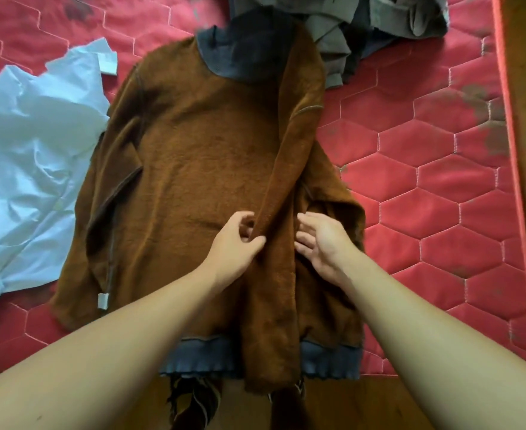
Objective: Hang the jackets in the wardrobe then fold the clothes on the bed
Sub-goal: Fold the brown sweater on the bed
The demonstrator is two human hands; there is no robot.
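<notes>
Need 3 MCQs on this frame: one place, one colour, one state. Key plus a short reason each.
1. Where does the white shirt lie relative to the brown sweater?
A. on top of it
B. to its left
C. to its right

2. What colour is the mattress?
A. green
B. yellow
C. red

3. What is the left hand doing?
A. pinching the sweater's folded-in sleeve
B. lying flat on the mattress
C. holding a hanger

Key:
1 B, the shirt spreads beside the sweater's left edge.
2 C, red quilted hexagons show all round the clothes.
3 A, thumb and fingers close on the sleeve's fabric, while the right hand is open beside it.
</notes>
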